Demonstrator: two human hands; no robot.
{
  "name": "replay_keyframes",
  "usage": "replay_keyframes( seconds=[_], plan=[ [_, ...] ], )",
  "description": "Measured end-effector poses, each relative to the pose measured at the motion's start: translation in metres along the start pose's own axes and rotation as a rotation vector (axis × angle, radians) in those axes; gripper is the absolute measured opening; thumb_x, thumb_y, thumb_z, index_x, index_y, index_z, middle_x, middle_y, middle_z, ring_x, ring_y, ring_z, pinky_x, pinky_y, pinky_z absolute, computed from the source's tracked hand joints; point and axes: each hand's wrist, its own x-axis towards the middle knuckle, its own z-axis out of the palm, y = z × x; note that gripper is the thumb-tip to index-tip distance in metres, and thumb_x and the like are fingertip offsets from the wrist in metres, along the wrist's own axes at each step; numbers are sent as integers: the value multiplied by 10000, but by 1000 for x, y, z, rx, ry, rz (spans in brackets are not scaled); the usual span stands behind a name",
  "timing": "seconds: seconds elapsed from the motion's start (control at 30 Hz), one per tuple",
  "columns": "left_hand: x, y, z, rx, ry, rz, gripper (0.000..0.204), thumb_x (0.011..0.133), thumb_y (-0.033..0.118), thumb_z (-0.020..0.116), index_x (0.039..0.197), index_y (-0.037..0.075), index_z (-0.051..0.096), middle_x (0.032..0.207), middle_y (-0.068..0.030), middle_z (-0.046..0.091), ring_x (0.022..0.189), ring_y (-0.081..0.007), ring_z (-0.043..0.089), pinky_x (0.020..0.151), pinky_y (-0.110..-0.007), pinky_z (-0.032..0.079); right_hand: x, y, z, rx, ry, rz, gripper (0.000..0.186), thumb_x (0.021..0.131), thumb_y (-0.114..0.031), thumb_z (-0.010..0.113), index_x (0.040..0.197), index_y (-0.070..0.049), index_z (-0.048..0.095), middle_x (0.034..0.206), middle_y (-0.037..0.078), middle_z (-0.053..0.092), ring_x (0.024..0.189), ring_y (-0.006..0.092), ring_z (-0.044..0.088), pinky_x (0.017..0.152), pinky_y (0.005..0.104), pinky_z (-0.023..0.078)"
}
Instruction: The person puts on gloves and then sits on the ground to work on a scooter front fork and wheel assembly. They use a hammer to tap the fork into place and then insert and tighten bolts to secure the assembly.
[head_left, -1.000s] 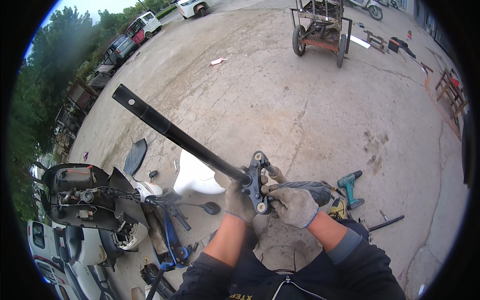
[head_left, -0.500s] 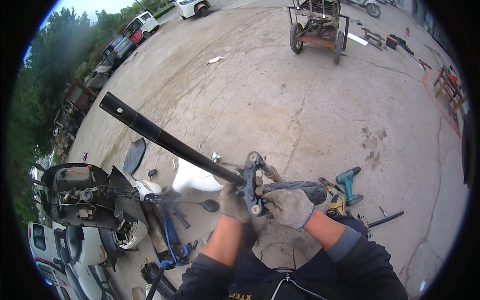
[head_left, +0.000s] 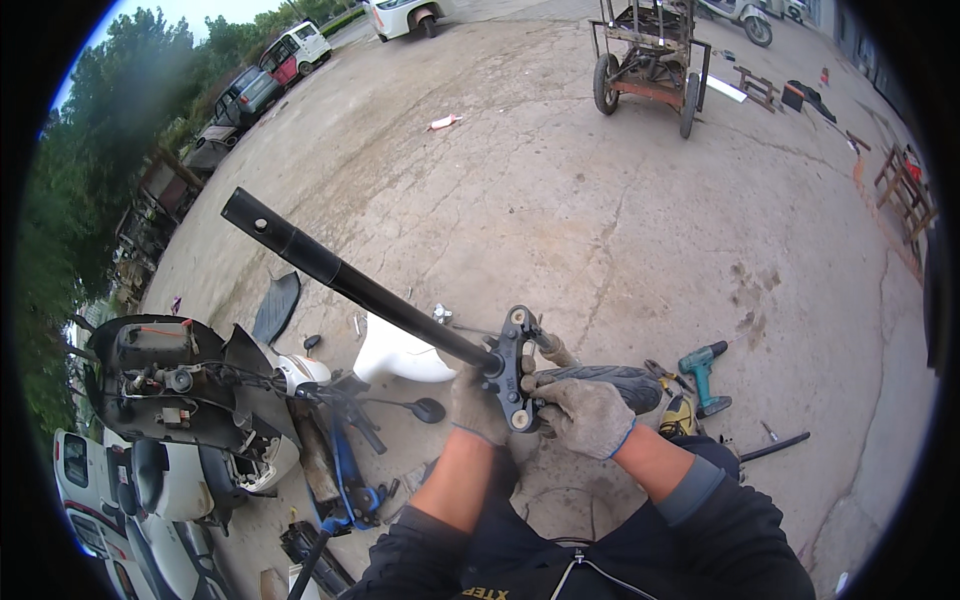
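Note:
A front fork with a long black steering stem (head_left: 370, 290) slants up to the left, a hole near its top end. Its black clamp plate (head_left: 513, 372) has a round hole at each end. My gloved left hand (head_left: 477, 405) is closed on the fork beside the stem's base; some of its fingers are hidden. On the clamp's other side, my gloved right hand (head_left: 585, 415) has its fingers pinched near the lower hole; what they hold is hidden. Below the clamp show a dull fork leg (head_left: 557, 349) and a black tyre (head_left: 622, 384).
On the left lies a partly stripped scooter (head_left: 185, 390) next to a blue jack (head_left: 350, 480). A white body panel (head_left: 395, 352) rests beyond my left hand. At right are a teal cordless drill (head_left: 704, 376) and a black bar (head_left: 775, 446). A wheeled cart (head_left: 650, 75) stands farther off.
The whole view has shifted slightly, so the scene sits a little farther right. My right fingertips have moved slightly off the clamp's face toward its edge. The left hand keeps its hold.

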Motion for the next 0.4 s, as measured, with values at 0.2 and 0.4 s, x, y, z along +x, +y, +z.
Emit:
replay_keyframes(
  seconds=[0.2, 0.4],
  plan=[
    [1, 0, 5, 100, 100, 59, 613, 1023, 531, 484, 1311, 13, 642, 1070, -212, 721, 786, -326, 692, 628, -490, 583, -3, -2, 1, -98, -18, 38, 214, 897, -181, 706, 1074, -70, 750, 1001, 119, 768, 898, 321, 749, 775, 454, 603],
    [-1, -5, 28, 19, 117, 63, 630, 1026, 547, 514, 1356, 17, 594, 957, -204, 700, 684, -303, 691, 711, -491, 613, -1, 0, -9, -210, -244, 157, 212, 906, -276, 725, 1053, -130, 771, 964, 112, 771, 868, 298, 756, 748, 455, 604]
  ],
)
